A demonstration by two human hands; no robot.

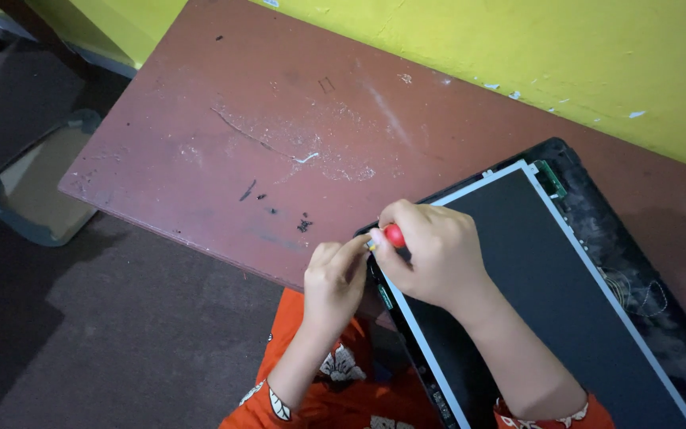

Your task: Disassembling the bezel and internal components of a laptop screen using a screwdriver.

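A dark flat display panel [549, 294] with a pale metal edge lies in a black laptop lid [645, 262] on the reddish-brown table [224, 135]. My right hand [430, 250] is closed around a small screwdriver with a red handle [394, 235], held at the panel's near left corner. My left hand [333, 282] sits just left of it, its fingertips touching the screwdriver's tip end at the corner. The tip itself is hidden by my fingers.
Several tiny dark screws or bits [303, 225] lie on the table left of the hands. A yellow wall [518, 48] runs along the table's far edge. A grey-rimmed tray [33, 191] lies on the dark floor at left.
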